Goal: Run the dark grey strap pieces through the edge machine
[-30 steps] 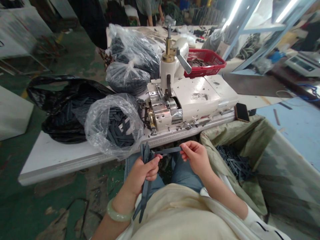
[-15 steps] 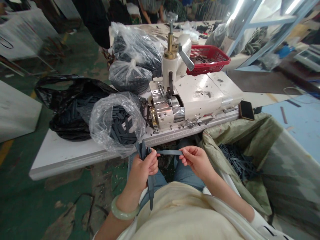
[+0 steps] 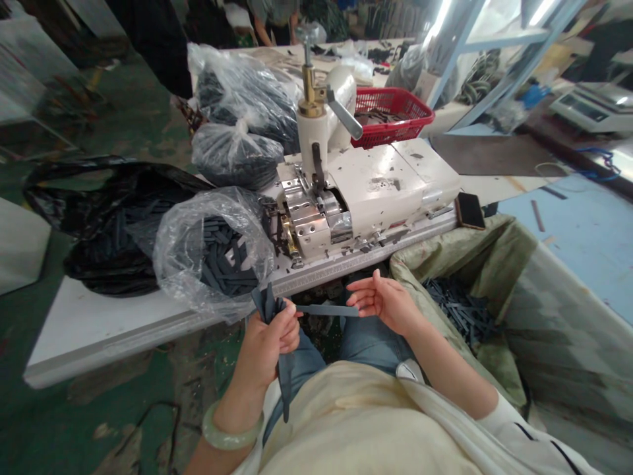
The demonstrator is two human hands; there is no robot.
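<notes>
Faces a table (image 3: 89, 323) with a sack (image 3: 475, 241) at right, machine (image 3: 386, 198) ahead, clear bag (image 3: 175, 254) at left. Holds the right hand (image 3: 386, 303) spread, the left hand (image 3: 268, 342) closed around a bundle (image 3: 268, 305) before the table, with one strip (image 3: 329, 310) pointing rightward; cannot tell whether touching those open fingers.

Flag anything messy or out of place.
Dark bits speckle the machine, which looks untidy; whether scraps or chipped paint, I can't tell. A phone lies near the edge of the table beside the sack, an odd spot, since it might get knocked in.
</notes>
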